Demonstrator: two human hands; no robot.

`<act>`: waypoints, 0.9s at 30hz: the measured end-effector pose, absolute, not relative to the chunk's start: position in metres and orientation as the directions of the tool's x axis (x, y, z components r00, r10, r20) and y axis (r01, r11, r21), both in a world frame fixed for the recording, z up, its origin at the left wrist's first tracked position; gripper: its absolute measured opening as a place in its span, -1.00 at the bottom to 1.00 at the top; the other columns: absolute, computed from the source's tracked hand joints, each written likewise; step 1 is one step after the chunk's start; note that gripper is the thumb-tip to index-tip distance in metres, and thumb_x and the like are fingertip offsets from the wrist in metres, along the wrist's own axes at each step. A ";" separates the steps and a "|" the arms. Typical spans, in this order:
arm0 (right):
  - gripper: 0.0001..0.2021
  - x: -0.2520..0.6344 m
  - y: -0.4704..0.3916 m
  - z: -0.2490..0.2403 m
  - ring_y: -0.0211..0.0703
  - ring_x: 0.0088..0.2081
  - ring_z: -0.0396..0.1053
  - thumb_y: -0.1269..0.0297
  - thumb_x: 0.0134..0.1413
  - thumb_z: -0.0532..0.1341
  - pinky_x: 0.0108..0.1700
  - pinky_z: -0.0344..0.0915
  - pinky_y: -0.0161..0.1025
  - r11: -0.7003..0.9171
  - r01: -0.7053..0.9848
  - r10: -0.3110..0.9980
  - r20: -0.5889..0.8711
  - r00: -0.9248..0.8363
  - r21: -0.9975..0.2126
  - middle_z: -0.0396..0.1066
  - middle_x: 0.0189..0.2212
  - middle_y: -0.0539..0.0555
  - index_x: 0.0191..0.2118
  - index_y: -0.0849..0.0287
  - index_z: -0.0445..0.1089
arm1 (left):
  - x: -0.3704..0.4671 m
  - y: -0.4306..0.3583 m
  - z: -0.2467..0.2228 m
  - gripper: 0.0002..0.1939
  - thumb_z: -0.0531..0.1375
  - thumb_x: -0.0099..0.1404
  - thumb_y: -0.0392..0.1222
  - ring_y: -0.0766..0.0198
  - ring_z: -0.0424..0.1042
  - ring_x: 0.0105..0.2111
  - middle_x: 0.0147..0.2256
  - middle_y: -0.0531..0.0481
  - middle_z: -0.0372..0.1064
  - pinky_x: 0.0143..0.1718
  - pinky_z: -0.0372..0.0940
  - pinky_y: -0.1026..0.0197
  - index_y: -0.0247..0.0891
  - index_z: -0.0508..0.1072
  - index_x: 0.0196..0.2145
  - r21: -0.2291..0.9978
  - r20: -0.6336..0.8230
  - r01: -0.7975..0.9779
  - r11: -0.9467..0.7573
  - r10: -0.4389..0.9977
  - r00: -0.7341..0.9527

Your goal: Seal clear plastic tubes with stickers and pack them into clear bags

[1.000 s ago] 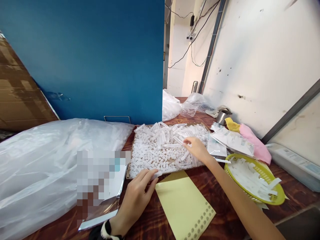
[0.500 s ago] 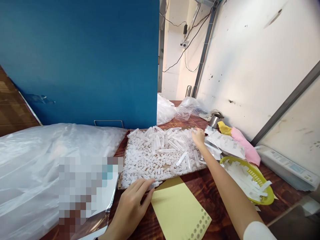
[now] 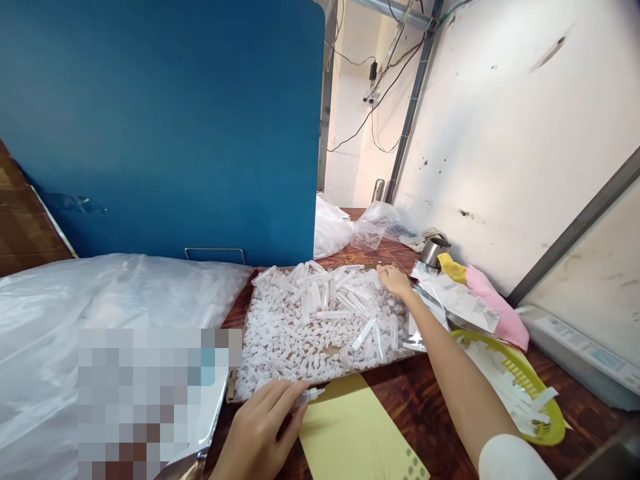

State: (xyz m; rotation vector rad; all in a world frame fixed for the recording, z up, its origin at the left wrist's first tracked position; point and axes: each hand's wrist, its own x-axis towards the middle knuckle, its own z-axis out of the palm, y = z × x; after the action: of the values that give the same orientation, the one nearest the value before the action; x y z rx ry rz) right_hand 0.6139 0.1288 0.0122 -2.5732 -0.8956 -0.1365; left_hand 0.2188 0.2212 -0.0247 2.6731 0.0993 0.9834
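A shallow cardboard tray (image 3: 231, 390) is heaped with small white plastic pieces (image 3: 280, 333) and longer clear tubes (image 3: 313, 297). My left hand (image 3: 265, 423) is closed at the tray's near edge, its thumb and fingers round a small clear piece with a pointed tip (image 3: 314, 394). At the tray's far right corner, my right hand (image 3: 395, 280) reaches over the tubes; its fingertips are partly hidden and what they touch is too small to tell. A yellow sheet (image 3: 350, 427) with grey round dots lies right of my left hand.
On the right are a yellow-green basket (image 3: 553, 413) of white strips, silvery packets (image 3: 460, 300), a pink and yellow cloth (image 3: 490, 303) and a metal cup (image 3: 434, 252). A large plastic bag (image 3: 125, 293) covers the left, before a blue panel (image 3: 165, 133).
The view has tilted up slightly, so the tray and basket sit lower. My right hand has shifted a little left along the tray's far edge. My left hand still holds the small piece.
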 end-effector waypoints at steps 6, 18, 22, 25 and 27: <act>-0.69 0.600 0.124 0.015 -0.04 0.03 0.28 0.12 0.22 0.11 0.08 0.18 0.09 -0.741 0.608 0.585 0.171 0.793 -0.286 0.32 0.00 0.14 -0.05 0.21 0.34 | 0.219 0.220 -0.024 -0.82 0.06 0.35 -0.18 0.20 0.45 -0.27 -0.25 -0.01 0.45 -0.26 0.37 0.19 -0.15 0.37 -0.11 0.346 0.592 -0.036 -0.938 0.188 0.784; -0.59 0.592 0.126 0.007 0.05 0.07 0.26 0.05 0.28 -0.08 0.08 0.14 0.10 -0.752 0.611 0.581 0.188 0.792 -0.247 0.36 0.00 0.18 -0.02 0.18 0.35 | 0.216 0.210 -0.020 -0.78 0.08 0.31 -0.31 0.16 0.41 -0.25 -0.24 -0.02 0.42 -0.25 0.37 0.12 -0.16 0.34 -0.09 0.366 0.502 -0.039 -0.930 0.162 0.850; -0.57 0.592 0.126 0.006 0.10 0.09 0.24 0.05 0.27 -0.11 0.07 0.13 0.09 -0.763 0.602 0.571 0.191 0.798 -0.234 0.35 0.02 0.17 -0.01 0.15 0.35 | 0.218 0.210 -0.020 -0.77 0.05 0.32 -0.32 0.16 0.39 -0.24 -0.24 -0.03 0.40 -0.26 0.36 0.12 -0.17 0.32 -0.07 0.375 0.495 -0.044 -0.926 0.159 0.854; -0.57 0.592 0.125 0.006 0.10 0.08 0.24 0.04 0.27 -0.11 0.07 0.13 0.07 -0.774 0.591 0.560 0.188 0.806 -0.228 0.35 0.02 0.18 -0.01 0.15 0.35 | 0.218 0.210 -0.017 -0.78 0.03 0.33 -0.32 0.17 0.38 -0.22 -0.22 -0.04 0.38 -0.24 0.36 0.13 -0.17 0.31 -0.07 0.394 0.486 -0.039 -0.918 0.173 0.857; -0.57 0.592 0.125 0.005 0.09 0.08 0.24 0.03 0.26 -0.11 0.07 0.13 0.06 -0.776 0.588 0.558 0.187 0.809 -0.228 0.35 0.02 0.17 0.00 0.14 0.34 | 0.217 0.210 -0.015 -0.78 0.03 0.34 -0.31 0.17 0.37 -0.22 -0.21 -0.04 0.38 -0.23 0.36 0.12 -0.17 0.32 -0.07 0.390 0.480 -0.043 -0.920 0.163 0.862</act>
State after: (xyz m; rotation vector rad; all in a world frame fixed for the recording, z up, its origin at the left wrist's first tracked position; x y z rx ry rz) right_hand 0.5918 0.1253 0.0051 -2.7201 -0.8799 -0.1574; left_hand 0.2171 0.2098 -0.0153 2.6432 0.0884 0.7293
